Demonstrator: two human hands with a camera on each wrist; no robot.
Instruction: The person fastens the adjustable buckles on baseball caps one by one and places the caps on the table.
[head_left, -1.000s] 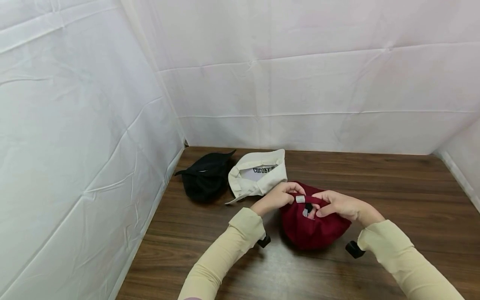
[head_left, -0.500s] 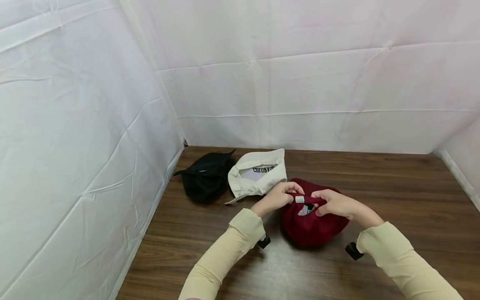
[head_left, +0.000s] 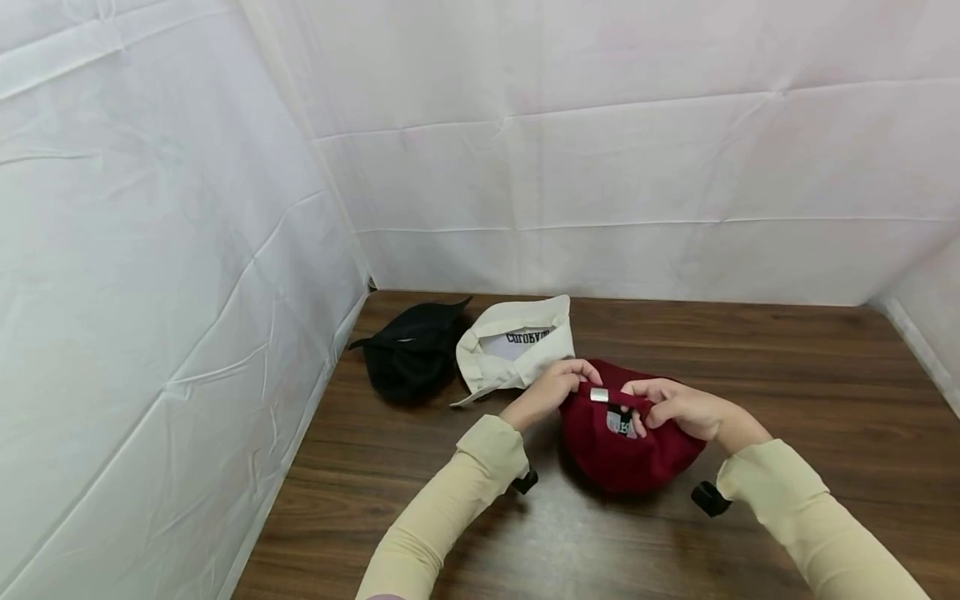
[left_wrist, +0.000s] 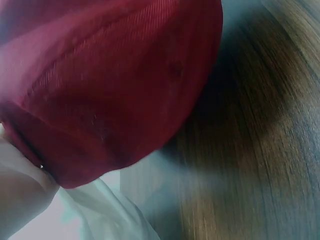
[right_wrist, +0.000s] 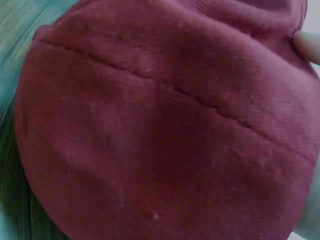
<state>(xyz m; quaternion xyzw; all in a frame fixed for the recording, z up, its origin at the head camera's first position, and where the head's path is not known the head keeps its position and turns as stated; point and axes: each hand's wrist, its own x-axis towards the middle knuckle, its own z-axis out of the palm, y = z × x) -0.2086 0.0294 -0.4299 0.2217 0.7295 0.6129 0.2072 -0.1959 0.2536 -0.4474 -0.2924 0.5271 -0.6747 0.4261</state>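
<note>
A dark red cap (head_left: 626,462) with a back strap and a small silver buckle (head_left: 599,394) is between my two hands on the table. My left hand (head_left: 543,393) pinches the strap's left end beside the buckle. On the other side my right hand (head_left: 686,410) grips the strap's right part, some fingers reaching into the opening below it. Through that opening a grey and black patch (head_left: 619,423) shows. The cap's red cloth (left_wrist: 120,90) fills much of the left wrist view, and the seamed crown (right_wrist: 160,145) most of the right wrist view.
A cream cap (head_left: 517,346) with dark lettering inside lies just left of the red one, close to my left hand. Farther left is a black cap (head_left: 415,354). The brown wooden table (head_left: 810,358) is bordered by white cloth walls (head_left: 600,167).
The right fingers have shifted at the strap's opening, and the patch inside shows more plainly. The left hand has moved slightly upward at the strap. The other two caps stay put.
</note>
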